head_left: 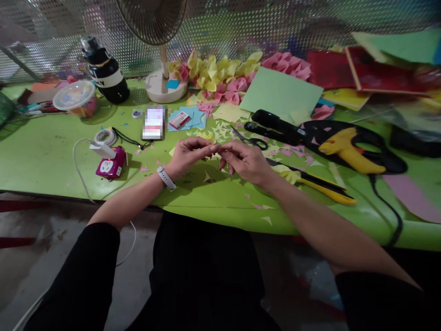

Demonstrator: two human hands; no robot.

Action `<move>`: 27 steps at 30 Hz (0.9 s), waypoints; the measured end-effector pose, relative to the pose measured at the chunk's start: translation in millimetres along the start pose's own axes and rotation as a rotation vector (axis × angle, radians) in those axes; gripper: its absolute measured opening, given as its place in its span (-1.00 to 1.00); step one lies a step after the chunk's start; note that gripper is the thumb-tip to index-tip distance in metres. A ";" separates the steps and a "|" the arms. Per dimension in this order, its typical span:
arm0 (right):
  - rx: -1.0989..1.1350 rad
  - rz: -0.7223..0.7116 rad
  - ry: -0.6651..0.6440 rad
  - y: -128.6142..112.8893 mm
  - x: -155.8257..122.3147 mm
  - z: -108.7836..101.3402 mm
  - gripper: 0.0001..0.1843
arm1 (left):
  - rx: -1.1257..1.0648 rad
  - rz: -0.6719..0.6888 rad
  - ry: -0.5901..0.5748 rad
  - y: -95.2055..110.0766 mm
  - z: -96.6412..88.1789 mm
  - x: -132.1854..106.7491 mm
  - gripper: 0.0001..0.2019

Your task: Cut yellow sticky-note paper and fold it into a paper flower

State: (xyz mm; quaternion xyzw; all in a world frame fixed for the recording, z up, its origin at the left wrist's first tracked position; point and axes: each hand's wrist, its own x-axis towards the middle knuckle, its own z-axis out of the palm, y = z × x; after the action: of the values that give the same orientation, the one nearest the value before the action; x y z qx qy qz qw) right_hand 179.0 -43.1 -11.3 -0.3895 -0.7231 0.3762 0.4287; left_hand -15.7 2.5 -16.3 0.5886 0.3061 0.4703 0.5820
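Note:
My left hand (192,154) and my right hand (246,161) meet fingertip to fingertip above the green table (220,197). Both are pinched closed, and what lies between the fingers is too small and hidden to name. Beneath and behind them are yellow and pink paper scraps (220,133). Just past my right hand lie black-handled scissors (258,143). A hair straightener with yellow outer sides (327,192) rests by my right wrist, a piece of yellow paper (287,174) against it. A white band circles my left wrist.
Folded yellow paper flowers (217,71) and pink ones are heaped at the back beside a fan (165,87). On the left are a bottle (110,78), a lidded tub (77,101), a phone (154,123) and a magenta power adapter (112,164). A yellow glue gun (354,149) and its cable lie right.

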 end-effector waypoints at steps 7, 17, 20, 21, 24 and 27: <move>-0.028 0.017 -0.003 -1.8 -0.3 0.6 -0.68 | 0.018 -0.021 -0.030 -1.1 -0.7 -0.8 -0.63; -0.077 0.056 -0.044 -1.0 1.4 -2.0 -0.74 | -0.014 -0.022 -0.003 -1.4 1.7 -0.4 -0.63; -0.041 0.061 -0.029 0.6 0.8 -1.1 -0.72 | -0.012 -0.032 0.007 -1.7 2.7 -0.7 -0.60; -0.025 0.058 -0.014 0.7 0.4 -0.6 -0.71 | -0.009 -0.033 0.007 -1.8 2.9 -0.6 -0.60; 0.015 0.051 0.034 -0.3 -1.0 0.2 -0.72 | -0.003 -0.045 0.001 -2.5 2.7 -0.4 -0.58; 0.054 0.067 0.053 -1.1 -2.1 0.5 -0.74 | -0.012 -0.068 -0.005 -3.1 2.4 -0.2 -0.57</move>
State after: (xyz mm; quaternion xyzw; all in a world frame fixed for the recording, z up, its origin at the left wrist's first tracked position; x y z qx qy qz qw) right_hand 179.0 -45.6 -11.2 -0.4115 -0.6877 0.3992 0.4454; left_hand -13.0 1.8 -19.1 0.5755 0.3216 0.4506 0.6019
